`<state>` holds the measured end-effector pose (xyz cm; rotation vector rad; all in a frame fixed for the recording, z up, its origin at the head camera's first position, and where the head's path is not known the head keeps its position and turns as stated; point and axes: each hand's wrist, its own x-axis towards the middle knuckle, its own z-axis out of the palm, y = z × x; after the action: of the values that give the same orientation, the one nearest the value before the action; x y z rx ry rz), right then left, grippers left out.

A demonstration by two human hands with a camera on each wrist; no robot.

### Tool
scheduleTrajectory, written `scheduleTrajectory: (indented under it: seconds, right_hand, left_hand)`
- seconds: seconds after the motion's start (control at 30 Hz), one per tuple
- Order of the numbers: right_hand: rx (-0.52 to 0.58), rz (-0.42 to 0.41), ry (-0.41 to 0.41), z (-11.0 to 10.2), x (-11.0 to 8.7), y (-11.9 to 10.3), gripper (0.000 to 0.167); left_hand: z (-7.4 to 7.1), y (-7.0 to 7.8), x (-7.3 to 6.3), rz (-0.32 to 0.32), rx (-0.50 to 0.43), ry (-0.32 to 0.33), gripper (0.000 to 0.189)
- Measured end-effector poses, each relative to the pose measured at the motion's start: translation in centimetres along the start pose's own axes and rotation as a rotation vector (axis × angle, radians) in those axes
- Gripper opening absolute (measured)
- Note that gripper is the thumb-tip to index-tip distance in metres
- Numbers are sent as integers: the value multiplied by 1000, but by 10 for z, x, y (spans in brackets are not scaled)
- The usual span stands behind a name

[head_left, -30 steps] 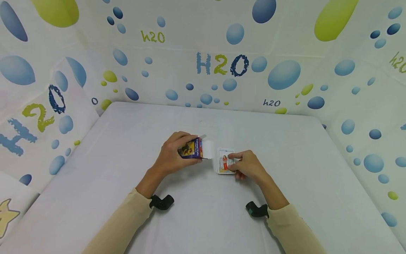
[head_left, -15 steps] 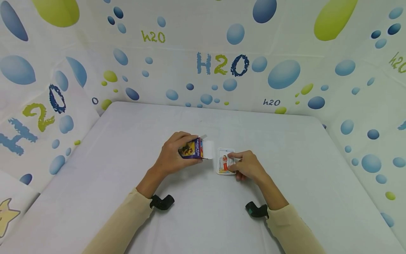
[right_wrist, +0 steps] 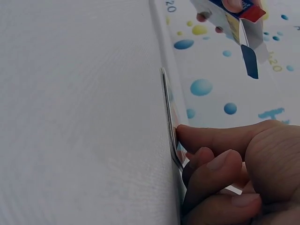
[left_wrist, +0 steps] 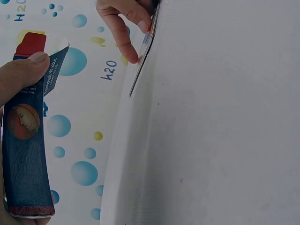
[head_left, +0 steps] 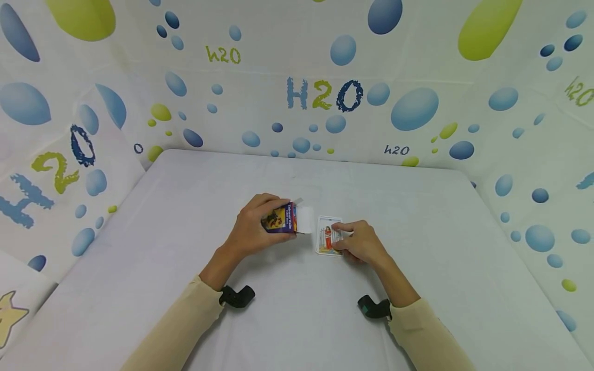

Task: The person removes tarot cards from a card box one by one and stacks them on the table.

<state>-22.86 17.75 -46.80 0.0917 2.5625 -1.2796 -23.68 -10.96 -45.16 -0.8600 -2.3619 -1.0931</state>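
Note:
My left hand (head_left: 252, 224) grips a small dark blue card box (head_left: 280, 217) labelled Universal Waite, thumb and fingers on its opposite edges. The box's open end faces right, with its white flap (head_left: 304, 220) sticking out toward a thin stack of tarot cards (head_left: 326, 239). The top card, face up, pictures a red-robed figure. My right hand (head_left: 364, 242) pinches the stack at its right side, index finger and thumb on top. In the right wrist view, other fingers (right_wrist: 213, 180) curl in at the cards' (right_wrist: 167, 112) near edge, which bends up from the table.
A white cloth covers the table (head_left: 287, 309). Behind and at both sides stand white curtains (head_left: 260, 103) with blue and green drops and H2O lettering. A black camera mount sits at each sleeve cuff, the left mount (head_left: 237, 297) and the right mount (head_left: 373, 307).
The right hand's lower fingers have tucked in further at the cards' edge, and the cards have shifted very slightly left. The left hand and box have hardly moved.

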Motion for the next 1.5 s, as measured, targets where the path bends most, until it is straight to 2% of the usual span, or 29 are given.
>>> scheduleTrajectory:
  seconds: [0.23,0.43,0.6,0.73,0.93,1.07,1.17,1.33,1.4,1.5]
  right_hand:
    - [11,-30,3,1,1,-5,44]
    - [16,-60,72,3,2,-11,37]
    - [35,-116,135,4,1,-18,31]
    - [64,-159,178,3,-3,-19,25]
    - [150,-214,206,6,-15,-13,17]
    - [247,-322,214,11,-19,-17,15]
    - [297,-395,230,18,-24,-29,14]
    - [304,-543,374,35,-26,-42,6]
    - [311,-638,448,41,-23,-42,6]
    - [330,-786,492,45,-20,-47,6]
  left_hand:
    - [-4,-1,-2,-1,0,-2,74]
    - [-7,-1,-3,-6,8,-1,73]
    - [-9,0,-2,0,17,-9,74]
    - [-5,2,0,5,20,-15,73]
    - [7,9,-1,15,14,-55,72]
    - [10,14,-2,28,15,-56,71]
    - [8,16,-3,32,17,-55,71]
    - [3,14,-5,31,20,-60,71]
    - [2,14,-5,35,25,-59,71]
    - [1,12,-3,57,30,-49,71]
